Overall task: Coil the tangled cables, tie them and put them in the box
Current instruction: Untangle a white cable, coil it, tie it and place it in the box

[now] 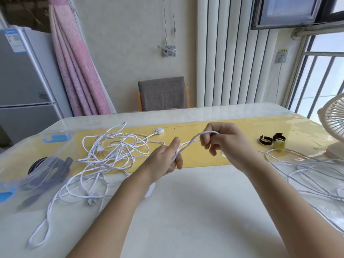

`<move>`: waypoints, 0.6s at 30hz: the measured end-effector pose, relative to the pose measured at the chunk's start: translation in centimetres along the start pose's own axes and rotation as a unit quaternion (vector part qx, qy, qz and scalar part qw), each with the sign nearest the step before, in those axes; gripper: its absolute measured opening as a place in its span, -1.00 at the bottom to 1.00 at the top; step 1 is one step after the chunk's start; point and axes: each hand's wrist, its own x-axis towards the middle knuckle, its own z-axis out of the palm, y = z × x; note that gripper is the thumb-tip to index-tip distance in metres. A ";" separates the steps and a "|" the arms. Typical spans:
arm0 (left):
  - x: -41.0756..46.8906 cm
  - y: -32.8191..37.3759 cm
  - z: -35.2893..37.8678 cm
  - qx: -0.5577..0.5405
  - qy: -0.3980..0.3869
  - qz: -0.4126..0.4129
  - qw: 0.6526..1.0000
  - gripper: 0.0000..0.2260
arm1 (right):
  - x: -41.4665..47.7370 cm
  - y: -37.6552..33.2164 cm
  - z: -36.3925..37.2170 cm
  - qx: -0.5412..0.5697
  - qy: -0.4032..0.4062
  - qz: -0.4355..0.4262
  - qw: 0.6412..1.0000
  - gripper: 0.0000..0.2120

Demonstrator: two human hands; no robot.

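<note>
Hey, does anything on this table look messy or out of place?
Yes. The white cables at left lie in a loose tangle, loops crossing, one long loop trailing away from the heap. More cable sprawls beside the fan. Nothing looks damaged or spilled.

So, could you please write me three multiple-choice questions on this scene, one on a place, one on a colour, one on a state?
1. Where does the clear box stand? A on the chair; B at the left end of the table; C on the floor.
2. What colour is the raised cable? A black; B red; C white.
3. How do the left hand and right hand meet it? A both grip it; B both lie flat; C only the left holds it.
1 B, it sits at the tabletop's left; 2 C, it shows white; 3 A, each hand's fingers curl round it.
</note>
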 end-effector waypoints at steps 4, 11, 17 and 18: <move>-0.8 1.2 -0.1 -0.156 -0.175 -0.029 0.972 -0.43 | 0.2 0.0 -1.1 0.028 0.116 0.010 0.993 -0.59; -0.9 1.7 -0.2 -0.477 -0.523 0.009 0.706 -0.64 | 0.8 1.5 -1.3 -0.036 0.146 0.064 0.987 -0.59; -0.9 1.0 -2.3 -0.683 -0.399 0.080 0.607 -0.68 | 0.7 3.0 0.3 -0.254 0.069 0.056 0.963 -0.65; -0.8 0.8 -2.9 -0.707 -0.365 0.091 0.600 -0.68 | 0.6 3.1 0.3 -0.287 0.050 0.058 0.955 -0.65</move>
